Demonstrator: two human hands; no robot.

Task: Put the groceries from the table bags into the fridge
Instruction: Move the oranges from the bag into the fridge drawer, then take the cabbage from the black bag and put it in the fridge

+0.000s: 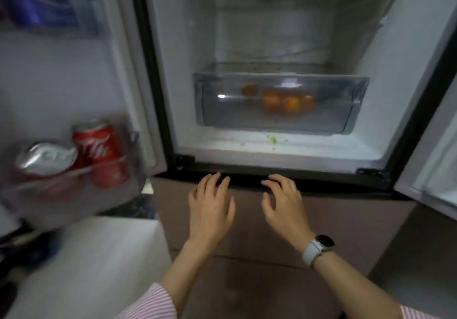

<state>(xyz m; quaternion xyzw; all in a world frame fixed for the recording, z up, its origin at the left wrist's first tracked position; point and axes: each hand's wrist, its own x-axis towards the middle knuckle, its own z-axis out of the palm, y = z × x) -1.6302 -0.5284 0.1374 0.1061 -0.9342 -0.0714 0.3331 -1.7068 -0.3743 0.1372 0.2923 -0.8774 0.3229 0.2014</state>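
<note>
The fridge stands open in front of me, its white floor (284, 149) bare except for a few green crumbs. A clear crisper drawer (279, 118) sits pushed in at the bottom, with several oranges (282, 101) inside it. My left hand (210, 207) and my right hand (284, 205) hover side by side just below the fridge's black bottom edge, fingers spread, holding nothing. The right wrist wears a white watch (317, 249). No table bags are in view.
The left door (61, 83) is swung open, with two red soda cans (99, 150) in its lower bin and blue packs (37, 4) in the upper bin. The right door (430, 175) is open too. A brown lower drawer front (346, 219) lies beneath the hands.
</note>
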